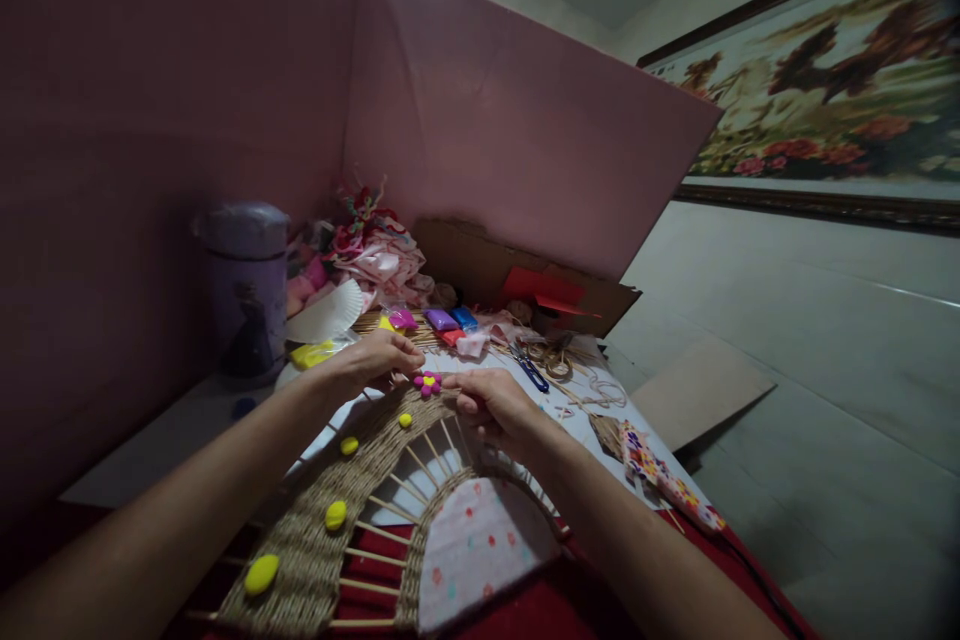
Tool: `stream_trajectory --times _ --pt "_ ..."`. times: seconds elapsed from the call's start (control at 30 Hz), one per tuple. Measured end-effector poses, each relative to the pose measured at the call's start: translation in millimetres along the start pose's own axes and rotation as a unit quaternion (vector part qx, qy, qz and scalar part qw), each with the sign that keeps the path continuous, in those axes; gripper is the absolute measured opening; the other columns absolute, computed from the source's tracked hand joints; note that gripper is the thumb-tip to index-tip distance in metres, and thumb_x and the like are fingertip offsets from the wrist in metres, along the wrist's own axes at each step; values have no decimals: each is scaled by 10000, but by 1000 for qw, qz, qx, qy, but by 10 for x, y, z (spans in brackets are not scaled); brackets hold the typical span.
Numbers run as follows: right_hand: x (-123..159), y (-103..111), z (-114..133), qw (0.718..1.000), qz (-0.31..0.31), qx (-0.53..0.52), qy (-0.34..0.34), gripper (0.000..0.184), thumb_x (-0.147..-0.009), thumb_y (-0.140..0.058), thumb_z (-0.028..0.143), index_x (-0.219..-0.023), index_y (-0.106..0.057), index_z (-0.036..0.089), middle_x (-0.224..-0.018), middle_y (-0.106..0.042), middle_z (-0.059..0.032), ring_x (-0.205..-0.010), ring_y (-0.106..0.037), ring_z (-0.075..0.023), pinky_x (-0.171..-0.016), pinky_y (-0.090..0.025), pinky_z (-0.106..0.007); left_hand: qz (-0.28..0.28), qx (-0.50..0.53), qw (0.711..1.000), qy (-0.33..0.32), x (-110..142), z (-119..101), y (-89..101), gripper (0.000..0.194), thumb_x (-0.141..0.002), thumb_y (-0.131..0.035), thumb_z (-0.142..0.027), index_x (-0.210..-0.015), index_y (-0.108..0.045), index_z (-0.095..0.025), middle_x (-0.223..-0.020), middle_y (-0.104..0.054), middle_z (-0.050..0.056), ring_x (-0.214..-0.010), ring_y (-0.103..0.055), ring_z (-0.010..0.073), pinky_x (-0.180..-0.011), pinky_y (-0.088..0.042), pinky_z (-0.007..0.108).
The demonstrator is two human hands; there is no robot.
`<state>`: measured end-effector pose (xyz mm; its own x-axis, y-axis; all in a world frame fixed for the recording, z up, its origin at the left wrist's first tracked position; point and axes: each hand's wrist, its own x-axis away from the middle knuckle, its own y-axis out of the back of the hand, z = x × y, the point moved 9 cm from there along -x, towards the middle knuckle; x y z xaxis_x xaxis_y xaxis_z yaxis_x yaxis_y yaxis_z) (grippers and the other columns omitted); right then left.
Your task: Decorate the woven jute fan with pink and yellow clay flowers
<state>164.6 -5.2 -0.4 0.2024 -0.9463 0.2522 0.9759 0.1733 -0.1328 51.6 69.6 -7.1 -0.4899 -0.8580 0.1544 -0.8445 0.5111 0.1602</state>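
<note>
Magenta flower (427, 384) lies between the curled hands (384, 359) (495, 405); whether they pinch it, I cannot tell.

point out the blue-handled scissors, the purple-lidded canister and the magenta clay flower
blue-handled scissors (534, 372): head view, on the handle
purple-lidded canister (244, 295): head view, on its side
magenta clay flower (428, 383): head view, on its yellow center

Pink panels (502, 110) stand before pale walls (795, 340); a framed horse picture (832, 80) hangs right.
</note>
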Motion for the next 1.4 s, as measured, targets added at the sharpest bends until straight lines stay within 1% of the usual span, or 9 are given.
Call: stream_trajectory --times 0.27,0.47,0.63,0.73,0.9,1.0,1.07,1.2,1.4 --pt "177 344 340 971 -98 -15 219 370 -579 -693 204 -909 -531 170 -802 -572 -8 -651 -540 -100 -504 -430 -190 -81 -122 989 -11 -118 68 125 221 -543 -624 -228 -740 -629 -128 -533 -598 -5 -492 -529 135 -478 -387 237" --pt "301 600 260 929 -147 110 321 253 -731 -622 320 -935 -554 186 -746 -573 -5 -533 -515 -103 -433 -410 -213 -135 -151 977 -64 -127 -117 308 117 -530 -624 -198 -625 -639 -131 -529 -594 -5 -498 -501 114 -473 -355 218" --pt "472 623 323 850 -197 255 417 162 -735 -590 160 -891 -610 195 -862 -561 -38 -778 -542 -157 -649 -477 -265 -170 -109 974 -99 40 -334 306 146 -582 -614 -231 -663 -634 -112 -544 -610 20 -414 -440 85 -390 -277 202" --pt "458 535 290 857 -152 254 422 204 -752 -548 132 -938 -592 206 -890 -576 -38 -809 -562 -158 -673 -481 -267 -180 -93 972 -121 121 -450 255 219 -606 -621 -267 -752 -649 -106 -563 -619 19 -387 -418 74 -375 -261 197" --pt "428 476 235 874 -122 218 416 233 -721 -620 164 -936 -531 190 -798 -590 -6 -722 -582 -133 -662 -488 -256 -128 -103 967 -195 232 -671 -100 191 -607 -645 -298 -687 -642 -124 -572 -624 24 -516 -531 120 -466 -370 208" --pt "484 410 263 856 -120 250 437 300 -714 -632 148 -975 -491 194 -785 -577 2 -692 -573 -127 -653 -486 -255 -18 -121 970 -212 323 -692 -560 211 -652 -620 -332 -685 -638 -124 -590 -611 21 -541 -528 120 -485 -375 213" --pt "552 343 291 829 -121 295 460 399 -706 -630 121 -1056 -457 201 -826 -575 -9 -721 -574 -136 -674 -482 -265 -14 -152 961 -231 410 -703 -746 209 -673 -609 -337 -679 -627 -129 -606 -594 9 -545 -504 110 -482 -357 208" --pt "654 208 301 773 -121 392 484 486 -696 -620 105 -1129 -422 203 -841 -572 -18 -697 -556 -142 -647 -464 -264 -66 -154 958 -234 503 -667 -828 183 -626 -652 -284 -600 -539 -143 -556 -530 -26 -523 -466 94 -478 -348 205" --pt "767 92 338 720 -111 439 526 159 -752 -561 122 -890 -516 188 -816 -540 -34 -708 -523 -147 -625 -447 -263 6 -74 986 -147 481 -463 -848 187 -645 -635 -295 -670 -556 -127 -536 -549 -18 -467 -480 90 -440 -353 209"
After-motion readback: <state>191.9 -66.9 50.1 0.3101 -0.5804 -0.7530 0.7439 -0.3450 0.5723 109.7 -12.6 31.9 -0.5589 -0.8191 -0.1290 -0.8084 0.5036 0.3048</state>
